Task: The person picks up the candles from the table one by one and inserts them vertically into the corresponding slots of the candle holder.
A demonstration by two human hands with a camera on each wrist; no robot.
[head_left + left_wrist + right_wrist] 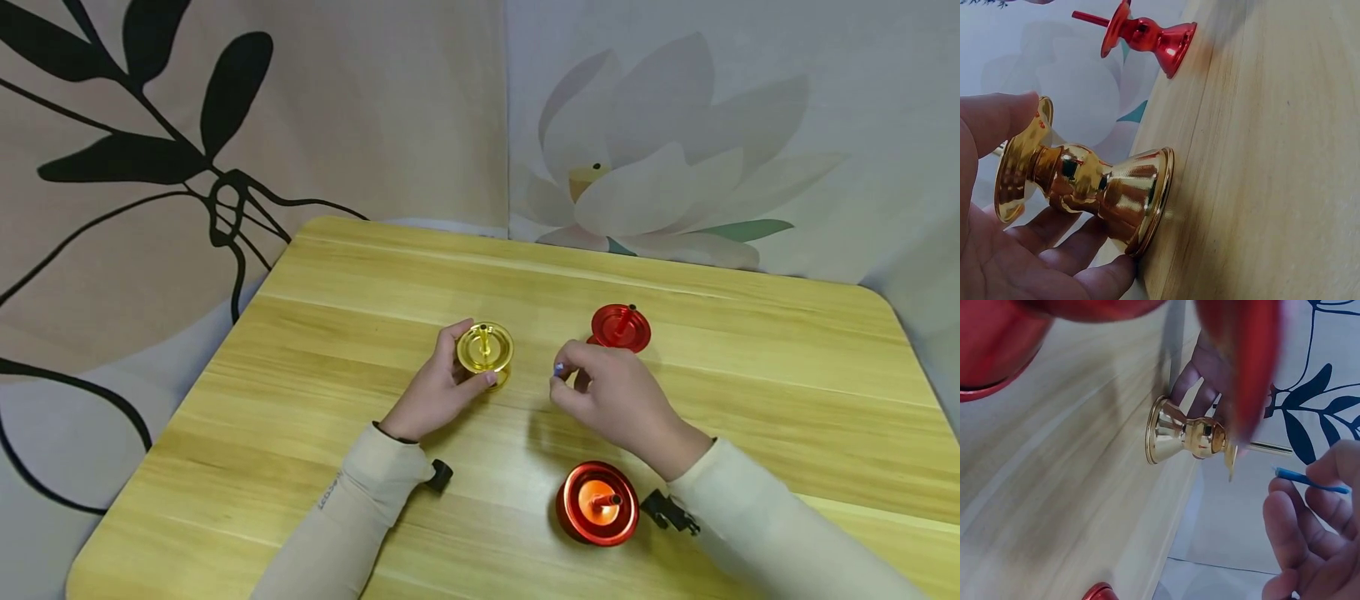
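The gold holder (486, 354) is gripped by the left hand (435, 383), with the thumb laid against the near edge of its dish and the other fingers set around its far side. A thin blue stick (1300, 479) is pinched between the thumb and fingertips of the right hand (618, 396); it is held in the air, to the right of the gold holder and apart from it. The gold holder is seen upright, its flared base resting on the bench (300, 433) and its stem pointed upward from the dish.

Beyond the right hand, the far red holder (621, 327) is stood upright on the bench, its base partly hidden from the head view by that hand. Nearer to the person, the near red holder (598, 504) is placed on the bench just beside the right wrist, and its upright stem is seen from above. Both forearms are covered by pale sleeves (330, 517), and a black buckle (670, 512) is worn at the right wrist. Behind the bench, the walls are covered with a dark leaf print (157, 158) and a pale flower print (660, 150).
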